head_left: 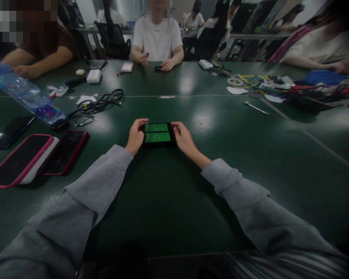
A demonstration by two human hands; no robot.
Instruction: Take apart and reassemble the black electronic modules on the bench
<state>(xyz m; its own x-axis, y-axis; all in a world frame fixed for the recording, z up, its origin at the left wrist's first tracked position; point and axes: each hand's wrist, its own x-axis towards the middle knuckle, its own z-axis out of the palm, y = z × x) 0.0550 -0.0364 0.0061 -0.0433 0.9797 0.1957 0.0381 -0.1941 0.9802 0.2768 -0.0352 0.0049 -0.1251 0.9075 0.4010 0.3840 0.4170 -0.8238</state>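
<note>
Black frame [158, 145] (green boards [157, 137] inside) between left hand [135, 136] and right hand [185, 139], both curled, gripping ends.

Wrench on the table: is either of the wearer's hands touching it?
No, the wrench lies apart, while the left hand and right hand hold opposite ends of the black frame around green circuit boards.

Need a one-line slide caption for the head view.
Left hand and right hand grip opposite ends of a black tray with two green circuit panels, at a dark green table.
</note>
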